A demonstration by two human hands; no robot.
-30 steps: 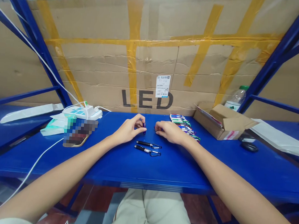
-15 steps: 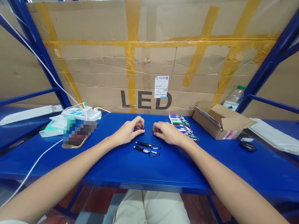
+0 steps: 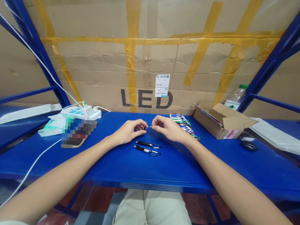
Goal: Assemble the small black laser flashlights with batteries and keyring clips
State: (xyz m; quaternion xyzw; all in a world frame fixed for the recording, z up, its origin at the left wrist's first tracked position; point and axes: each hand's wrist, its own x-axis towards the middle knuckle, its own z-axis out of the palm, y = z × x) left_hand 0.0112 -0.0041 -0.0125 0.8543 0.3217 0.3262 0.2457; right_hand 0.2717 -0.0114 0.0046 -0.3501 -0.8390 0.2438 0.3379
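Note:
Over the blue table, my left hand [image 3: 129, 131] pinches a small dark tube with a shiny end [image 3: 146, 127], mostly hidden by the fingers. Facing it across a narrow gap, my right hand [image 3: 168, 128] has thumb and forefinger closed on a tiny metallic piece [image 3: 151, 126], too small to name. Just nearer to me lie two black pen-shaped lights, the farther one [image 3: 142, 144] and the nearer one [image 3: 141, 148], each with a carabiner clip at its right end. Behind my right hand is a row of coloured pen lights [image 3: 177, 118] with clips, partly covered by that hand.
To the right stand an open cardboard box [image 3: 216, 123], a bottle [image 3: 235, 97] and a black mouse [image 3: 248, 145]. A phone [image 3: 79, 134], a white power strip [image 3: 82, 112] and cables are on the left. A large cardboard sheet [image 3: 101, 67] closes off the back.
My right hand has lifted and turned toward the left hand, so a tiny metallic piece shows at its fingertips. My left hand has shifted slightly, showing the tube's shiny end.

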